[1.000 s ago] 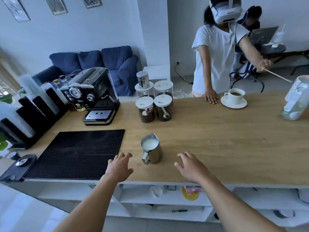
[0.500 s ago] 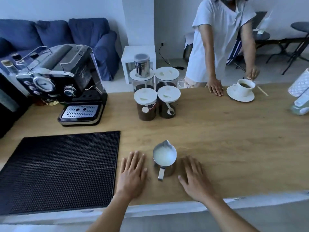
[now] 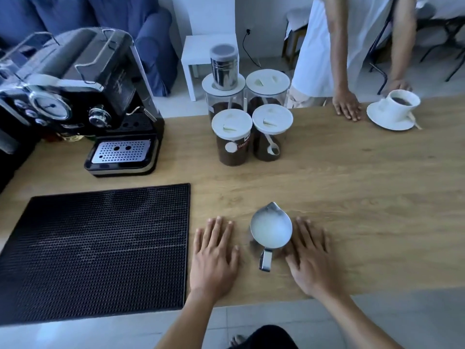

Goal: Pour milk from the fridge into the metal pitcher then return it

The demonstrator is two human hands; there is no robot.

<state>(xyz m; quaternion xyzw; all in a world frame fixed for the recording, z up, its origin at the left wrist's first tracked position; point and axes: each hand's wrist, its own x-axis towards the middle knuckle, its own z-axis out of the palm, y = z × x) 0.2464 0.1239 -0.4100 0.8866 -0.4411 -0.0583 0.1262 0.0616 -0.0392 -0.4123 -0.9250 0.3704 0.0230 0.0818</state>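
I am looking down through the head camera at a wooden counter (image 3: 352,185). The metal pitcher (image 3: 271,231) is standing upright near the counter's front edge, holding white milk, with its handle pointing toward me and its spout pointing away. The left hand (image 3: 214,258) is lying flat on the wood just to the pitcher's left, fingers straight and spread, gripping nothing. The right hand (image 3: 308,258) is lying flat just to the pitcher's right in the same way, fingers straight and holding nothing; I cannot tell whether its index finger is touching the pitcher. A black rubber mat (image 3: 95,248) is lying left of the left hand. Behind the mat, an espresso machine (image 3: 75,96) is sitting at the far left. Four white-lidded coffee jars (image 3: 231,137) are clustered at the back centre, with a metal tin (image 3: 224,66) on one lid. Across the counter, another person's hand (image 3: 347,107) is resting beside a coffee cup (image 3: 402,102) on a saucer (image 3: 385,119).
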